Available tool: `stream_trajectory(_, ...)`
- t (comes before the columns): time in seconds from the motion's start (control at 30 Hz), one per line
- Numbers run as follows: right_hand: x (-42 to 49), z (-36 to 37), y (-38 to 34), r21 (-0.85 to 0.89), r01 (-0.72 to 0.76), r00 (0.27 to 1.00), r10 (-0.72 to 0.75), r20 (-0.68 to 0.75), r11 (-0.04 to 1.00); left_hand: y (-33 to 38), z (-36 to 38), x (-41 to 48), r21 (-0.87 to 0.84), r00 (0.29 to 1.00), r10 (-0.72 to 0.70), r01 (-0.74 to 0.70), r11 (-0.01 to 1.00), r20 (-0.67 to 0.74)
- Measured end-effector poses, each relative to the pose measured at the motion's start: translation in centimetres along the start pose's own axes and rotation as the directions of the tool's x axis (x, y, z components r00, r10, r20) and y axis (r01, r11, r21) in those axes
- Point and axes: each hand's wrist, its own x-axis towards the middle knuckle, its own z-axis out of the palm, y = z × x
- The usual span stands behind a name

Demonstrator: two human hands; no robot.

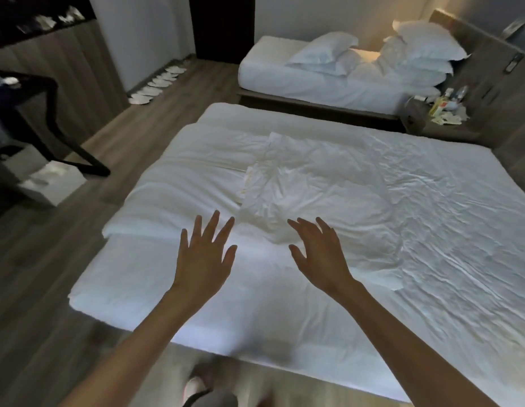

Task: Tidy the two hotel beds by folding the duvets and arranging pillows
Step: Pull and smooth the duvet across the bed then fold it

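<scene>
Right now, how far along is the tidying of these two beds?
Roughly midway. On the near bed the duvet looks folded into a band along one edge. The left hand and right hand hover open by a crumpled white cloth at its middle, holding nothing. Still left: that cloth, the wrinkled sheet, and the far bed, where the pillows lie in a loose heap.

A: How many beds are in front of me?
B: You have two: the near bed (446, 218) and the far bed (284, 79). You show two hands, your left hand (204, 257) and your right hand (320, 254). I count at least three pillows (428, 39).
</scene>
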Motion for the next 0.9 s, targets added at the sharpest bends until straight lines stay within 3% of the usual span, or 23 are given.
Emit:
stream_trajectory(0.37, 6.8, 6.0, -17.6, -0.029, 0.287, 0.958, -0.285, 0.041, 0.958, -17.1, -7.5, -3.3, 0.056, 0.969, -0.211, 0.22, 0.974, -0.127)
stream_trajectory(0.63, 13.1, 13.6, -34.6, -0.047, 0.351, 0.936, -0.351, 0.015, 0.935, -35.0, -12.6, -3.7, 0.021, 0.963, -0.247, 0.25, 0.968, -0.104)
stream_trajectory(0.9, 18.9, 18.2, -46.3, -0.041, 0.376, 0.926, -0.377, -0.013, 0.926, -47.4, -15.1, -1.4, 0.027, 0.965, -0.25, 0.253, 0.967, -0.08)
